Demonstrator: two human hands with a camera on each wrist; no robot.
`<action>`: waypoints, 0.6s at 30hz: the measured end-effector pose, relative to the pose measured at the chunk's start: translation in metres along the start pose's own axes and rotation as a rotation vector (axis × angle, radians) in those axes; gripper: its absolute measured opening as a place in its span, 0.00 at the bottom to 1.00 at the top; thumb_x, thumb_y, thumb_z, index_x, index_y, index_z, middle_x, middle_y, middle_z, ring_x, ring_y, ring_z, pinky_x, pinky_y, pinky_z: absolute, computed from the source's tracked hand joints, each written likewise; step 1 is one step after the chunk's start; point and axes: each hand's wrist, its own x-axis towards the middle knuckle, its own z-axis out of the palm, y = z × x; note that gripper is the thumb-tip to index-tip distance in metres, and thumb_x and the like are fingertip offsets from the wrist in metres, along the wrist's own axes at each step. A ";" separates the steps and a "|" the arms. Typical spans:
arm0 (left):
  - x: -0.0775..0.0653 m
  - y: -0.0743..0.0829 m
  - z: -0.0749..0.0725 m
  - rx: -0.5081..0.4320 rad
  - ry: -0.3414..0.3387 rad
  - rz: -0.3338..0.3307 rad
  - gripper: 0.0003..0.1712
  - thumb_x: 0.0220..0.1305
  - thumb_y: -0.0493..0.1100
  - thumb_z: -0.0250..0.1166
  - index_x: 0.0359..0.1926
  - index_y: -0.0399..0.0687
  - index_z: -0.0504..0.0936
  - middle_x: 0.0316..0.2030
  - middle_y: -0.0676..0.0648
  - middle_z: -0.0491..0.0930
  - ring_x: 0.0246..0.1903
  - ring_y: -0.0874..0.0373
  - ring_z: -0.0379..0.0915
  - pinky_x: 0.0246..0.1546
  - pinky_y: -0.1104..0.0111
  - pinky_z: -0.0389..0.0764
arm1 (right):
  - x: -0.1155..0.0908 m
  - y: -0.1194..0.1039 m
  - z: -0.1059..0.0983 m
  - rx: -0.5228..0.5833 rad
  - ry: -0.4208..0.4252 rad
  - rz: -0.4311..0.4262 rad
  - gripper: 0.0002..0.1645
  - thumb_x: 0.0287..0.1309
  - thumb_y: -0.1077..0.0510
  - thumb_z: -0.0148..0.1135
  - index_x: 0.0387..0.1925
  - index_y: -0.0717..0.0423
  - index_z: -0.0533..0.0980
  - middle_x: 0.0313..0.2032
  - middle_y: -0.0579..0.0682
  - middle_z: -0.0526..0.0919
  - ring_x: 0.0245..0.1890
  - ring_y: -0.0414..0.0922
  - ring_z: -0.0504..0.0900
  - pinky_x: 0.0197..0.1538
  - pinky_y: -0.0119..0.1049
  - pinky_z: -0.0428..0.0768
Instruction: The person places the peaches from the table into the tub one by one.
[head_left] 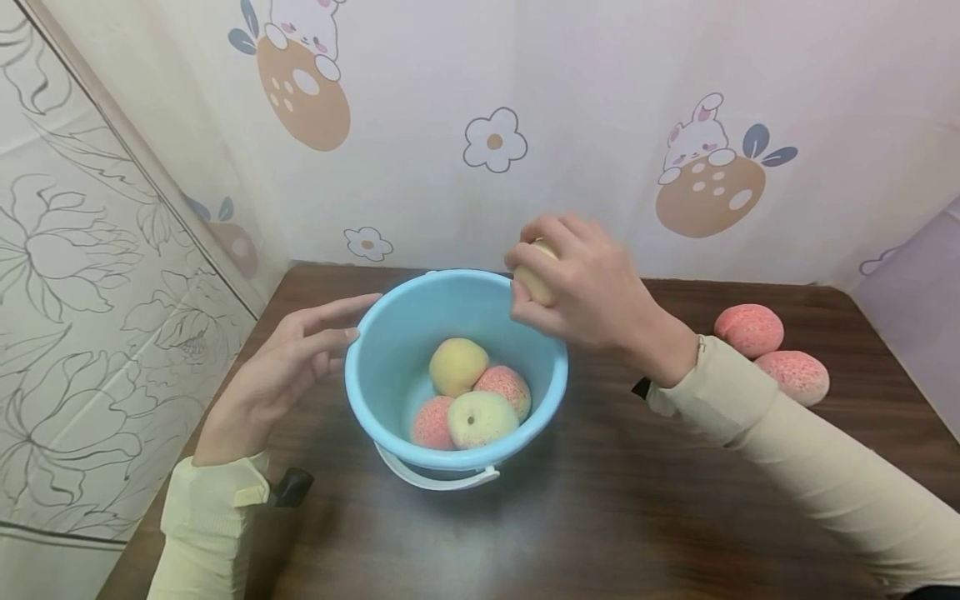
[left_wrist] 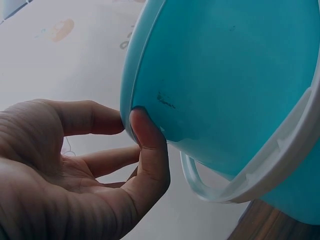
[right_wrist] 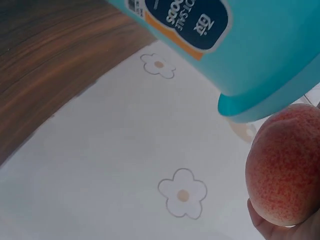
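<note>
A light blue bucket stands on the table, its white handle hanging at the near side. Inside lie several peaches, among them a yellow one and a pale green one, along with pink ones. My left hand holds the bucket's left rim between thumb and fingers; the left wrist view shows a bent finger against the lip. Over the right rim, my right hand grips another peach, red on the side facing the wrist camera and pale yellow from above.
Two pink peaches, one behind the other, lie at the right beyond my right forearm. A patterned cloth hangs along the back of the dark wooden table. At the left is a flower-patterned panel.
</note>
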 end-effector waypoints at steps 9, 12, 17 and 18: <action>0.000 -0.001 -0.001 0.003 -0.004 0.009 0.29 0.76 0.33 0.56 0.75 0.45 0.71 0.66 0.45 0.80 0.52 0.56 0.86 0.53 0.64 0.88 | 0.000 -0.009 0.008 0.040 -0.001 -0.090 0.13 0.56 0.56 0.61 0.42 0.54 0.83 0.41 0.56 0.84 0.35 0.54 0.77 0.33 0.46 0.76; 0.000 -0.001 -0.001 -0.005 -0.012 0.019 0.28 0.76 0.33 0.57 0.75 0.44 0.71 0.65 0.45 0.80 0.51 0.56 0.86 0.53 0.64 0.88 | 0.000 -0.011 0.009 0.054 -0.004 -0.110 0.12 0.56 0.57 0.62 0.42 0.54 0.83 0.41 0.56 0.84 0.36 0.54 0.78 0.33 0.45 0.75; 0.000 -0.001 -0.001 -0.009 -0.021 0.032 0.28 0.75 0.33 0.57 0.74 0.43 0.72 0.63 0.45 0.82 0.48 0.56 0.87 0.50 0.65 0.89 | 0.001 -0.015 0.012 0.079 -0.017 -0.141 0.12 0.55 0.56 0.62 0.41 0.53 0.82 0.41 0.55 0.83 0.39 0.55 0.80 0.37 0.47 0.78; 0.000 -0.001 -0.002 -0.010 -0.023 0.036 0.28 0.75 0.33 0.57 0.74 0.43 0.71 0.64 0.45 0.81 0.48 0.56 0.87 0.50 0.65 0.89 | 0.001 -0.016 0.013 0.088 -0.024 -0.145 0.12 0.55 0.56 0.62 0.41 0.52 0.82 0.41 0.55 0.84 0.40 0.55 0.80 0.37 0.47 0.78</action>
